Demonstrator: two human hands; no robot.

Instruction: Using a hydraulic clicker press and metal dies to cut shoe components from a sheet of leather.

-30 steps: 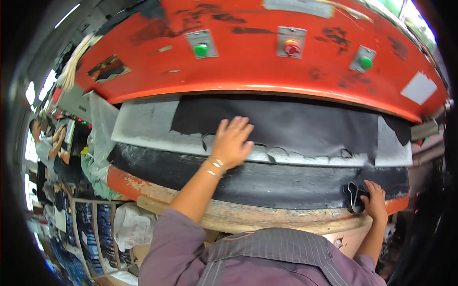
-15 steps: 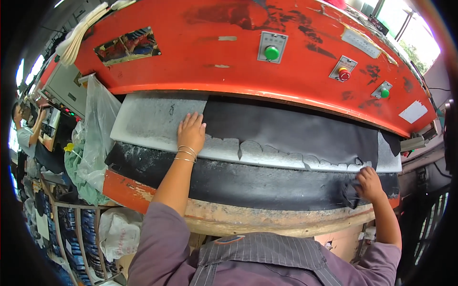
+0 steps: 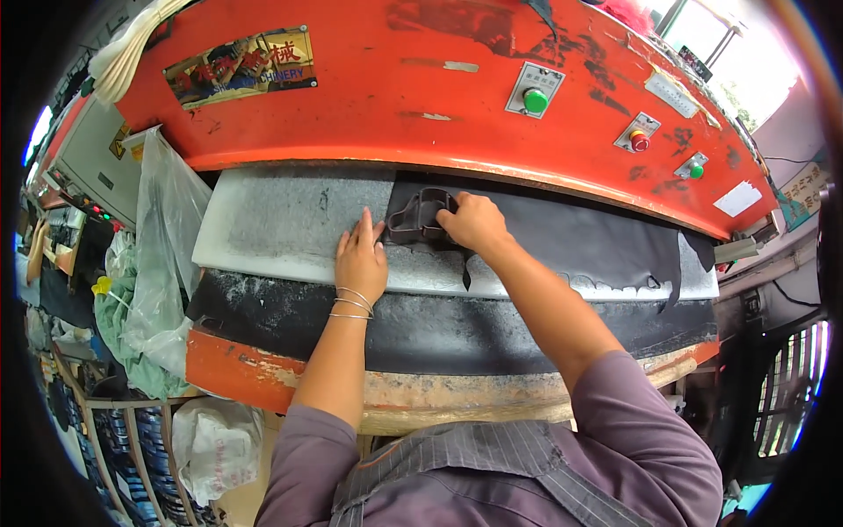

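Observation:
My right hand (image 3: 474, 221) is closed on the side of a dark metal cutting die (image 3: 406, 235), a thin curved strip frame. The die rests on the left end of a black sheet (image 3: 580, 241), which looks like leather or synthetic material. My left hand (image 3: 362, 263) lies with fingers stretched out on the pale cutting board (image 3: 272, 220), just left of the die and touching nothing else I can make out. Along the sheet's near edge the outline is ragged, with cut-out curves and a narrow strip hanging over the board's front.
Behind the board stands the red press beam (image 3: 369, 114), with green buttons (image 3: 536, 100) and a red knob (image 3: 639, 140). A black padded ledge (image 3: 421, 334) runs in front. Clear plastic (image 3: 162, 237) hangs at left, above a white bag (image 3: 215, 443). Another person's arm shows far left.
My right hand has moved from the sheet's right front corner to its left end and now grips the die. My left hand stays near the sheet's left edge. The view has shifted slightly.

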